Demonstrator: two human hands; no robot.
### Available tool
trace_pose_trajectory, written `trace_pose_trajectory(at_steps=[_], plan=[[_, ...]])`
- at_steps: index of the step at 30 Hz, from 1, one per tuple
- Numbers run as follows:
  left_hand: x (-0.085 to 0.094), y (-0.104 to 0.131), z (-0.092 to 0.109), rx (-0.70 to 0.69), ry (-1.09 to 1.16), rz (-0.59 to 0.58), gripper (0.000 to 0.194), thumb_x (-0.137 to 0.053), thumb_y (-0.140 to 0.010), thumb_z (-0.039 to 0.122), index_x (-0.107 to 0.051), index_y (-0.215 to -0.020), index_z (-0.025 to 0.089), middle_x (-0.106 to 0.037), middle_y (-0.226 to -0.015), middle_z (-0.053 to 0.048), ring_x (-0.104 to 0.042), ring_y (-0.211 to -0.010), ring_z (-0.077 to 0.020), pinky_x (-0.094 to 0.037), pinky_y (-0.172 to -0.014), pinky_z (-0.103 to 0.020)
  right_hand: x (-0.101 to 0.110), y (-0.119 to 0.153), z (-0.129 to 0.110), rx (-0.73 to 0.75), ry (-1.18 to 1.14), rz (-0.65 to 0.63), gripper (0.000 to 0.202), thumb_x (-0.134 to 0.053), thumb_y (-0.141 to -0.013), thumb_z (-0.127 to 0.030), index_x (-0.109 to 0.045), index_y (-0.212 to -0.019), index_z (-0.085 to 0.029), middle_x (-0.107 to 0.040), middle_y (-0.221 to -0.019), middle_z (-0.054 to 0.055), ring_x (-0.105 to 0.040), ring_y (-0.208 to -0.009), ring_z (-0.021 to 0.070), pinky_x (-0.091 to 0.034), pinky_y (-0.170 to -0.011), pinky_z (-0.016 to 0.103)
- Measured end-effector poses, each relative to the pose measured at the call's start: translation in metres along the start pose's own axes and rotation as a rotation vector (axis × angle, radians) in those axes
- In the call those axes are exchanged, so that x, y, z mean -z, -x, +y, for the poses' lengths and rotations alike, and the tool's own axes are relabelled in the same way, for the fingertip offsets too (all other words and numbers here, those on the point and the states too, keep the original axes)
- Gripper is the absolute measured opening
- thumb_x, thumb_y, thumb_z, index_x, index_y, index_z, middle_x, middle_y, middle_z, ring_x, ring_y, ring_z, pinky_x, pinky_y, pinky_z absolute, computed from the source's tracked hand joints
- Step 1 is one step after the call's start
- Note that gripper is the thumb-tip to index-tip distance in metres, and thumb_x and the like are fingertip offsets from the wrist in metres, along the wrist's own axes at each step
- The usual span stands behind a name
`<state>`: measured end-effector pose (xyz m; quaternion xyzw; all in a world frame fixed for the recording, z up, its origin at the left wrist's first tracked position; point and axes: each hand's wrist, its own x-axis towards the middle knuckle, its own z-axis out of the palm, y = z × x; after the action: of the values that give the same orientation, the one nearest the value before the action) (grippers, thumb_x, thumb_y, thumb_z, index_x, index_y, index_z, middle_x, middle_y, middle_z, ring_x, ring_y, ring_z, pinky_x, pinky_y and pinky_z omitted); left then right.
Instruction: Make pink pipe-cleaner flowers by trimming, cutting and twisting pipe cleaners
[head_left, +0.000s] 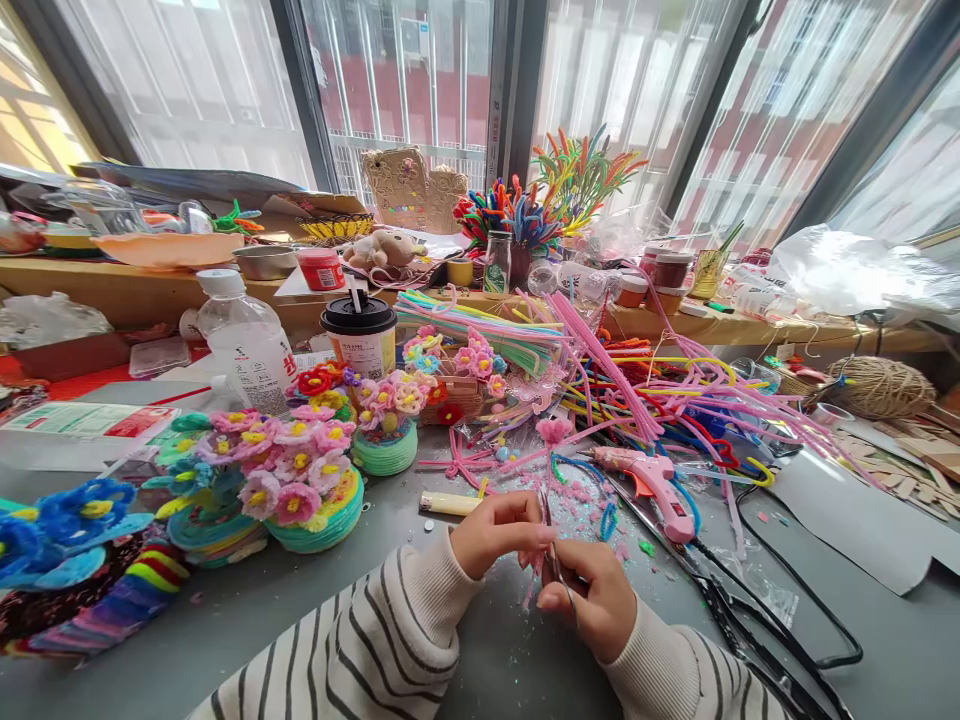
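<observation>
The left hand's fingertips pinch a pink piece above the table; the right hand's fingers curl round small scissors, just beside it. Pink scraps lie beyond, near a glue gun.

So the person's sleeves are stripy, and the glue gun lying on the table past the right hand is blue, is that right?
Not quite: the glue gun is pink, not blue, as the head view shows. It does lie on the table past the right hand, and the sleeves are stripy.
</observation>
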<state>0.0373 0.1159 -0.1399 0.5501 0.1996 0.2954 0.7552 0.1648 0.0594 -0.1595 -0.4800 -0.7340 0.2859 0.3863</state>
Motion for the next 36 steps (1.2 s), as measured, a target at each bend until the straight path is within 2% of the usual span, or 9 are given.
trace_pose_trajectory(at_steps=[7,14,23,28,36], plan=[[-0.0005,-0.0007,0.0002,0.012,-0.079,0.045,0.027,-0.057,-0.060,0.031,-0.041,-0.049,0.014,-0.046,-0.042,0.004,-0.039,-0.039,-0.0039,-0.027,-0.042,-0.019,0.0001,-0.0011,0.0021,0.013,0.047,0.024,0.056,-0.027,-0.064,-0.066,-0.040,-0.044,-0.015,-0.025,-0.040,-0.006,-0.023,-0.038,0.0066,-0.020,-0.036,0.020],[-0.0024,0.0004,0.0034,-0.012,-0.129,0.042,0.028,-0.057,-0.061,0.031,-0.041,-0.047,0.013,-0.043,-0.041,0.005,-0.038,-0.039,-0.0036,-0.028,-0.042,-0.018,0.0020,0.0000,-0.0051,-0.014,-0.103,-0.048,0.057,-0.025,-0.061,-0.069,-0.035,-0.043,-0.016,-0.030,-0.040,-0.004,-0.026,-0.039,0.0074,-0.022,-0.038,0.021],[-0.0065,0.0022,0.0048,0.048,-0.102,0.016,0.031,-0.060,-0.056,0.034,-0.039,-0.047,0.013,-0.045,-0.040,0.005,-0.039,-0.038,-0.0040,-0.028,-0.041,-0.018,0.0003,-0.0007,0.0018,0.017,-0.064,0.003,0.056,-0.027,-0.064,-0.066,-0.040,-0.045,-0.015,-0.025,-0.043,-0.005,-0.024,-0.042,0.0074,-0.019,-0.038,0.020],[-0.0013,0.0007,0.0037,0.026,-0.103,0.011,0.029,-0.054,-0.063,0.035,-0.043,-0.048,0.013,-0.046,-0.043,0.003,-0.039,-0.041,-0.0049,-0.029,-0.043,-0.019,0.0000,-0.0013,0.0028,0.003,-0.026,0.022,0.057,-0.027,-0.063,-0.066,-0.042,-0.045,-0.014,-0.028,-0.042,-0.005,-0.025,-0.041,0.0073,-0.021,-0.037,0.020],[-0.0016,0.0003,0.0044,-0.021,-0.108,0.023,0.026,-0.054,-0.064,0.032,-0.045,-0.049,0.013,-0.045,-0.043,0.004,-0.037,-0.040,-0.0048,-0.028,-0.043,-0.019,0.0008,0.0001,-0.0011,0.008,-0.130,-0.061,0.054,-0.025,-0.064,-0.066,-0.035,-0.047,-0.016,-0.029,-0.045,-0.004,-0.026,-0.043,0.0079,-0.024,-0.040,0.021]])
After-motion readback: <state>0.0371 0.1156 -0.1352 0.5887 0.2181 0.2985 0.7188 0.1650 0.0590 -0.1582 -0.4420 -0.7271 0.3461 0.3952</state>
